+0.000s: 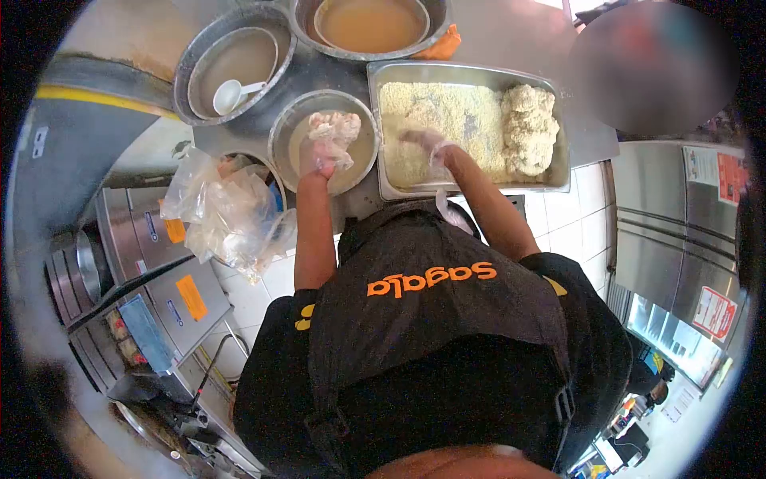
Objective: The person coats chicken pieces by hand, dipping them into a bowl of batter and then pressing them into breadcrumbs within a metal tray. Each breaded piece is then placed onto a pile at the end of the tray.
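Over a round bowl (279, 148) of cloudy liquid, my left hand (322, 157) holds a pale pinkish piece of raw meat (337, 128), its fingers wrapped under the piece. My right hand (431, 142), in a thin clear glove, is inside the metal tray (471, 67), low over pale crumb coating (455, 104). Its fingers point left, apart, and nothing shows in them. Several coated lumps (529, 128) are piled at the tray's right end.
Two larger bowls (185, 76) (371, 56) of brownish liquid stand behind; the left one has a white scoop (229, 96). An orange cloth (441, 42) lies by the other. Clear plastic bags (235, 211) hang at the left. A blurred round shape covers the upper right.
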`<state>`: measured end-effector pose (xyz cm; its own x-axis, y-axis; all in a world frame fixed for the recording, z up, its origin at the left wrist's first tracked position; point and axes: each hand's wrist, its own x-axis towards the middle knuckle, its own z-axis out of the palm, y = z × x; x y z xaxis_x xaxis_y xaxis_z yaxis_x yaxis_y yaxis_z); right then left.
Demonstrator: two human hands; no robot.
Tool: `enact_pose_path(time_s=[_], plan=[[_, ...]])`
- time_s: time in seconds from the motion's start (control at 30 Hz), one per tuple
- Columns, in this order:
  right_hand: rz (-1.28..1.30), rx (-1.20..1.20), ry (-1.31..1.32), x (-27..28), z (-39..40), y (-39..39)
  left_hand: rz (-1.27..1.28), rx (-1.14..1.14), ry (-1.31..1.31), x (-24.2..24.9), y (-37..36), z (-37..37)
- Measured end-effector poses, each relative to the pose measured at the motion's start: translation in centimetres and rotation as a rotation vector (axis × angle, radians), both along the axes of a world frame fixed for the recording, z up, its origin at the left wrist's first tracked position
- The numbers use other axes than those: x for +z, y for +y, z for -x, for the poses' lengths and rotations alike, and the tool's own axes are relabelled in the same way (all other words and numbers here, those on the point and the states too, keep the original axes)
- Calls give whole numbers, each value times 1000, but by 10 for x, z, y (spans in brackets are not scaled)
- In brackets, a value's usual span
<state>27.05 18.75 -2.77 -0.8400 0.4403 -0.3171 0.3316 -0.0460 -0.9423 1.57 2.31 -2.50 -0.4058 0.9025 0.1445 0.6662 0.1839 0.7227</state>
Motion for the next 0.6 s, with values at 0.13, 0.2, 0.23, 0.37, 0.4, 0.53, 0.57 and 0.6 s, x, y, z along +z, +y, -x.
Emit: enact_pose_path(time_s=[0.13,0.2,0.23,0.37,0.4,0.53,0.57,0.6], plan=[[-837,-93,-665,-6,13,19,444,146,159,55,-11,-15],[-923,103,-656,-68,8,50,332,203,-241,59,-15,-21],[-978,199,-644,-70,12,61,280,194,-263,67,-14,-24],[-1057,-168,-572,-59,13,55,120,89,-47,91,-10,-27],[-974,-8,-643,-40,13,62,108,74,-247,83,-10,-26],[-928,-106,-717,-17,9,87,-181,226,-1817,61,4,-24],[-897,-264,-748,22,10,67,-206,238,-1941,60,5,-26],[-834,-287,-772,40,11,54,-216,245,-1975,60,5,-25]])
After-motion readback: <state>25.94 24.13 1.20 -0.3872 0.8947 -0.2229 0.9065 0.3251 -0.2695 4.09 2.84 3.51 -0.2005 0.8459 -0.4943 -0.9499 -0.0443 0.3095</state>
